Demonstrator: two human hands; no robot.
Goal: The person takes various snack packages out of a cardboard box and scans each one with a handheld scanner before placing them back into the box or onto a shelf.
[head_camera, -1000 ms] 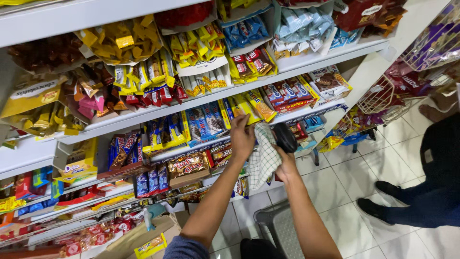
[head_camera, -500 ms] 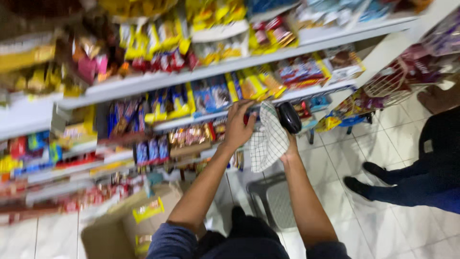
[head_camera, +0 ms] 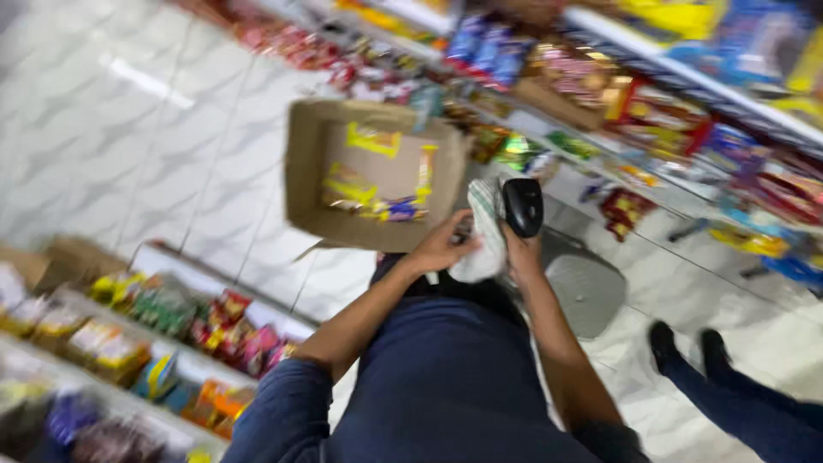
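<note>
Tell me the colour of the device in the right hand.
Black; the handheld device sits atop the right hand, seen in the head view.

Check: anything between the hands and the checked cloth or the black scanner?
Nothing visible. The left hand touches the white checked cloth, and the right hand holds the black handheld scanner. The open cardboard box lies beyond them.

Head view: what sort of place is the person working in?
Most likely a small grocery or snack shop aisle: white shelves packed with bright snack packets, a cardboard box with a few packets in it, and a tiled floor.
</note>
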